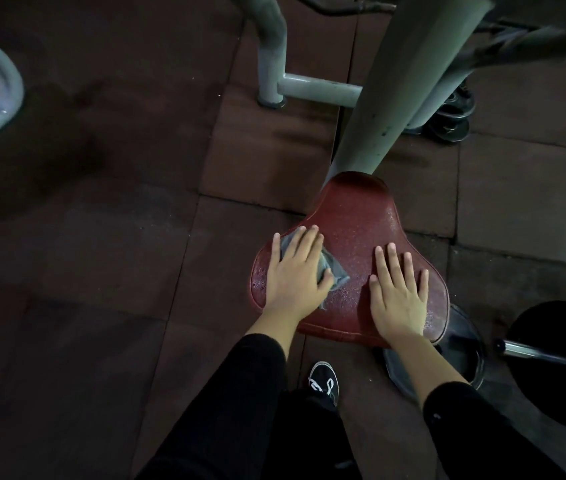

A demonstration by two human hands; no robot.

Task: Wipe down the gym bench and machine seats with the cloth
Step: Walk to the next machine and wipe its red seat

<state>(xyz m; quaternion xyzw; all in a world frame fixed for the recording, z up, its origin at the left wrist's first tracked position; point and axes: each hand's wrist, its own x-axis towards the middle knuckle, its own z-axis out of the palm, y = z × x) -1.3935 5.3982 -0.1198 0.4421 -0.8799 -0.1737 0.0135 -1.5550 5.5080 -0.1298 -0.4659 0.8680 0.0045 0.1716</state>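
Observation:
A red padded machine seat (354,233) stands in the middle of the head view, narrow at the far end and wide near me. My left hand (295,271) lies flat on the seat's left side, pressing a grey cloth (335,271) against the pad; most of the cloth is hidden under the palm. My right hand (401,292) rests flat on the seat's right side, fingers spread, with nothing in it. Both arms wear black sleeves.
A thick grey machine post (399,88) rises from the seat's far end, with a grey frame leg and crossbar (319,86) to its left. Black weight plates (454,112) lie behind the post; a black disc and chrome bar (534,351) stand at right. My shoe (324,381) is below the seat.

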